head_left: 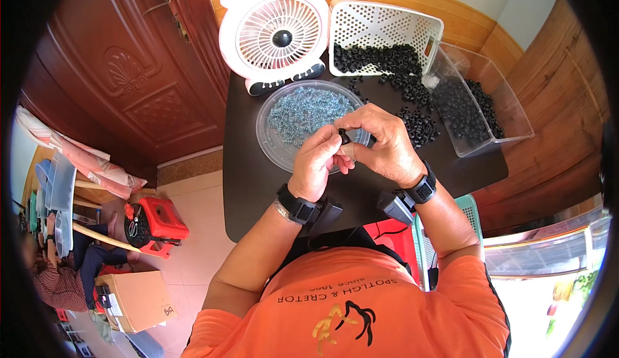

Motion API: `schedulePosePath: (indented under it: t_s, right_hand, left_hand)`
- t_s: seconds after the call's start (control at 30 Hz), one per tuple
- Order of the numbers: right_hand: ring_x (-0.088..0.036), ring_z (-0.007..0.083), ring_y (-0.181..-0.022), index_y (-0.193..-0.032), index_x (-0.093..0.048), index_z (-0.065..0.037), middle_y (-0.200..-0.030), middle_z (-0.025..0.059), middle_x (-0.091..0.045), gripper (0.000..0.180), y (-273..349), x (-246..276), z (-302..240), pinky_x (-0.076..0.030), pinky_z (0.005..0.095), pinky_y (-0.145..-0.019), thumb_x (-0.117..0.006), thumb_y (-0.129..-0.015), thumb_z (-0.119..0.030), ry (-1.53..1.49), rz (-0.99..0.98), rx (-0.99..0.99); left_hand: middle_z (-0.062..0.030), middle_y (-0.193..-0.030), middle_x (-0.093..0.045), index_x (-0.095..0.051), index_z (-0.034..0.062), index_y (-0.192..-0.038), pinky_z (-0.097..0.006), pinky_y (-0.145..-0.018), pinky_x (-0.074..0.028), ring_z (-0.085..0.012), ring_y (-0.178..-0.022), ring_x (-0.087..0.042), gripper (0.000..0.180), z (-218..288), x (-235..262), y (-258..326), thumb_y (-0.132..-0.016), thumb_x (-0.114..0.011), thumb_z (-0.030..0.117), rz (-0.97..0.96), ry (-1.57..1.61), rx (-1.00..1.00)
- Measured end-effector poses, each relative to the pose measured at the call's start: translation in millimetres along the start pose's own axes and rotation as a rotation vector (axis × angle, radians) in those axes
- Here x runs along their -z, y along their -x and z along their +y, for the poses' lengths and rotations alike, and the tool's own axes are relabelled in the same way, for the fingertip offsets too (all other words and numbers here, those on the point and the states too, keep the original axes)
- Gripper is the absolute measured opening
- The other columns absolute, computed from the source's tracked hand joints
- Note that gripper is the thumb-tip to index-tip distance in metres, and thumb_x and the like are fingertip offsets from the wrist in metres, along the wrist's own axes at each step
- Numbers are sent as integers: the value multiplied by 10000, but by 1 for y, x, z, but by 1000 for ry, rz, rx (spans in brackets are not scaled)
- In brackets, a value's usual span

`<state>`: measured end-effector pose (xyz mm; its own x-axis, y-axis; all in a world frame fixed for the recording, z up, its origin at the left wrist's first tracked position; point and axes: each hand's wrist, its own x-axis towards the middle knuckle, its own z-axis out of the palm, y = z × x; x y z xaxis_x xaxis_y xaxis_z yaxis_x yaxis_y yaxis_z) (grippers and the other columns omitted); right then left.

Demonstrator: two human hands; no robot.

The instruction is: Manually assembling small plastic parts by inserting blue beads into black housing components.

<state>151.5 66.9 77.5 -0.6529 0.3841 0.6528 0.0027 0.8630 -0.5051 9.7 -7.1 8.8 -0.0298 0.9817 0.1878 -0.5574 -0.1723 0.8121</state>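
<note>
Narrow grip, left hand (313, 166) and right hand (389, 146) together on one small black piece (344, 137)

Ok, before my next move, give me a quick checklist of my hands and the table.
1. Black piece at the left hand's fingertips: ok.
2. Right hand's grip on it: cannot tell, fingers overlap there.
3. Blue pieces inside the round dish: ok.
4. Loose black pieces off the table: not ok, many lie right of the dish.
5. Fan running: cannot tell.
</note>
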Motion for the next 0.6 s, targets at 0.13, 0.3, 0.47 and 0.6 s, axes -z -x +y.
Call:
schedulePosePath:
  t_s: [0.13, 0.3, 0.47, 0.6]
  right_hand:
    - [-623, 261, -819, -967, -667, -85, -851, 60, -659, 352, -1, -2, 4, -506, 348, -749, -744, -636, 8, -4, -22, 45]
    - [-613, 274, -793, -944, -660, -75, -833, 73, -650, 327, 3, -5, 6, -496, 350, -731, -722, -639, 24, 15, -25, 87]
    - [-598, 273, -779, -968, -649, -72, -800, 74, -620, 350, 6, -10, 4, -492, 351, -729, -712, -641, 35, 22, -42, 37]
    - [-594, 267, -784, -983, -647, -76, -792, 67, -609, 375, 4, -14, 0, -493, 357, -736, -729, -632, 28, 43, 26, 75]
  left_hand:
    - [-52, -790, -590, -541, 37, -1018, -259, -611, -464, -150, -680, -589, 239, 4, -6, 1, -976, -464, 260, 25, 17, 35]
    - [-49, -793, -587, -545, 31, -1052, -252, -607, -465, -145, -676, -590, 267, 1, -3, 3, -975, -450, 269, 0, 53, 51]
    - [-42, -816, -580, -558, 30, -1030, -249, -602, -460, -136, -682, -584, 273, 2, -3, 3, -973, -459, 278, 28, 75, 24]
    - [-35, -836, -570, -573, 37, -967, -248, -598, -444, -125, -682, -565, 253, 1, -2, 2, -970, -479, 272, 62, 84, -37]
